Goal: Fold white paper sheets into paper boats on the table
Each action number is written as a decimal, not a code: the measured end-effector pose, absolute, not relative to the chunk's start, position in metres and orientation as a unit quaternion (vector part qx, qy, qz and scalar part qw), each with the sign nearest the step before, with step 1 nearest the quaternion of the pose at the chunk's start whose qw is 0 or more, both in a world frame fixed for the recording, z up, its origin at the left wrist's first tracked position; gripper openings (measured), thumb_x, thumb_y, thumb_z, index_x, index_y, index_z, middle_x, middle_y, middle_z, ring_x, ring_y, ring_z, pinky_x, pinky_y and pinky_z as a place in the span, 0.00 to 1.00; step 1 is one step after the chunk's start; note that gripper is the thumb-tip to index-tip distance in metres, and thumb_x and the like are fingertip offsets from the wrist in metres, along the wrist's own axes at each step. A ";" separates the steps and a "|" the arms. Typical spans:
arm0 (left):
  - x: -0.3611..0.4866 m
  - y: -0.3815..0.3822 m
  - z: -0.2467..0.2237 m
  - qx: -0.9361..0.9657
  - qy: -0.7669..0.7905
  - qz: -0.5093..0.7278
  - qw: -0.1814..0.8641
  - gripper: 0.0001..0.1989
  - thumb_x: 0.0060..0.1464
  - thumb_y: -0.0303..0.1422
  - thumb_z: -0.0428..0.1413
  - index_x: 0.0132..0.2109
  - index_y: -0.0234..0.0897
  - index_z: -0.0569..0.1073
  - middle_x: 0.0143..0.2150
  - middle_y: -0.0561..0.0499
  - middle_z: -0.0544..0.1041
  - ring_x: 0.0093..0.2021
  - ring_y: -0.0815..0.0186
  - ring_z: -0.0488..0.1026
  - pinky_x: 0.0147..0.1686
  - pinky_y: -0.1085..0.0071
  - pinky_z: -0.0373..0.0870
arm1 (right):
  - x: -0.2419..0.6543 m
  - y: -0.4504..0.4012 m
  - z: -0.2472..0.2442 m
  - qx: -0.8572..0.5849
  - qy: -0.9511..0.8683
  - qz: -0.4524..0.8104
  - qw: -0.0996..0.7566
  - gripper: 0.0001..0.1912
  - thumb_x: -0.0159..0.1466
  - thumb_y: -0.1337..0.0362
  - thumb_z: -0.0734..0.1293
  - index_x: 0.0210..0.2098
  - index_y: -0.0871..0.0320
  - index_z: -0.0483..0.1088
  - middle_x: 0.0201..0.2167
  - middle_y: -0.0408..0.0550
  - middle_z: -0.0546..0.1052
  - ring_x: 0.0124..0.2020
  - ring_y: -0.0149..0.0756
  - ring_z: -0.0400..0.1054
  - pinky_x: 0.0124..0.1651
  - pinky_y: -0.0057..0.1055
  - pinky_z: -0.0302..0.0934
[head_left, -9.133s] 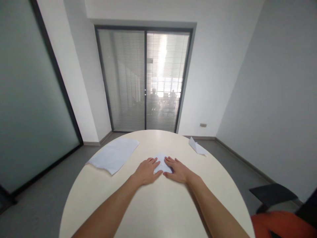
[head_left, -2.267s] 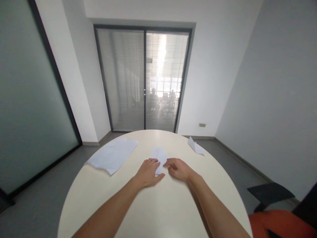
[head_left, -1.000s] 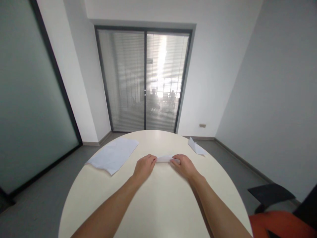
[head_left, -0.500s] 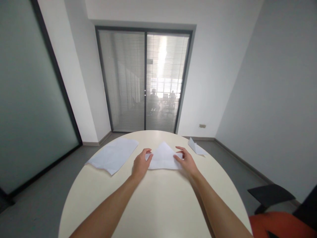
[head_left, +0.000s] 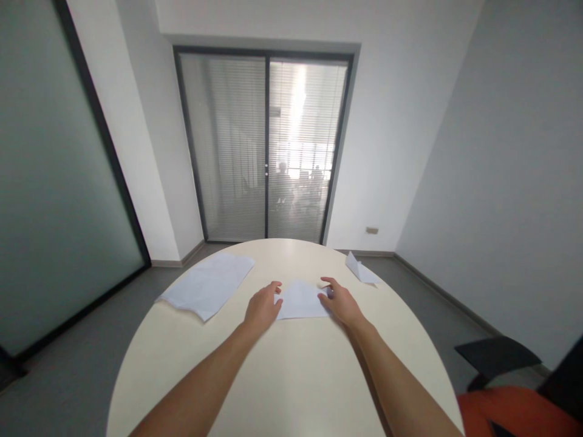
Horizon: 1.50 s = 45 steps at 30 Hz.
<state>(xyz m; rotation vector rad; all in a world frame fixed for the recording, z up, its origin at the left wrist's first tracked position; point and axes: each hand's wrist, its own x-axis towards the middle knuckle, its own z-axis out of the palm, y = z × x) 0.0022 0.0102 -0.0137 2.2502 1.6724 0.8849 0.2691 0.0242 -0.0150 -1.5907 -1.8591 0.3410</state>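
Note:
A folded white paper (head_left: 301, 300) lies on the round cream table (head_left: 282, 376) between my two hands. My left hand (head_left: 265, 304) is at the paper's left edge, thumb and fingers pinched around it. At the right edge, my right hand (head_left: 339, 300) has its thumb on the paper and its index finger stretched out; the other fingers curl round the edge. Both hands partly cover the paper's ends.
White sheets (head_left: 210, 284) lie at the table's left edge. A folded paper piece (head_left: 359, 270) stands at the far right edge. At the lower right is a chair with a red seat (head_left: 514, 413) and a black armrest (head_left: 498, 358). A glass door (head_left: 228, 152) is beyond the table.
The pointed top of the middle paper no longer shows; the paper looks shorter and sits slightly nearer me. Both hands have moved slightly nearer too.

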 end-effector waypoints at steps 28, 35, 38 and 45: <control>0.010 -0.001 -0.015 0.824 0.515 0.230 0.057 0.17 0.63 0.34 0.51 0.55 0.40 0.75 0.59 0.45 0.74 0.61 0.59 0.67 0.61 0.61 0.63 | 0.223 0.009 -0.022 -0.528 -0.834 0.132 0.094 0.35 0.71 0.47 0.51 0.71 0.60 0.47 0.72 0.55 0.45 0.73 0.51 0.36 0.71 0.51 0.38; -0.003 0.007 -0.010 0.784 0.580 0.224 0.006 0.12 0.61 0.33 0.52 0.49 0.39 0.76 0.51 0.45 0.77 0.53 0.56 0.70 0.53 0.61 0.66 | 0.230 0.008 -0.017 -0.544 -0.821 0.139 0.100 0.36 0.70 0.47 0.53 0.71 0.59 0.48 0.72 0.54 0.46 0.73 0.51 0.36 0.70 0.51 0.38; -0.005 0.009 -0.011 0.772 0.594 0.225 -0.004 0.11 0.61 0.33 0.53 0.49 0.38 0.76 0.50 0.45 0.77 0.51 0.56 0.70 0.51 0.62 0.66 | 0.231 0.008 -0.017 -0.547 -0.821 0.137 0.092 0.36 0.70 0.46 0.52 0.71 0.59 0.48 0.72 0.53 0.46 0.73 0.51 0.35 0.71 0.49 0.37; -0.008 0.014 -0.015 0.764 0.597 0.246 -0.002 0.14 0.61 0.32 0.53 0.52 0.38 0.74 0.53 0.44 0.76 0.54 0.57 0.69 0.54 0.62 0.64 | 0.232 0.007 -0.018 -0.540 -0.824 0.133 0.110 0.34 0.70 0.48 0.54 0.71 0.56 0.51 0.72 0.53 0.48 0.73 0.51 0.36 0.70 0.51 0.38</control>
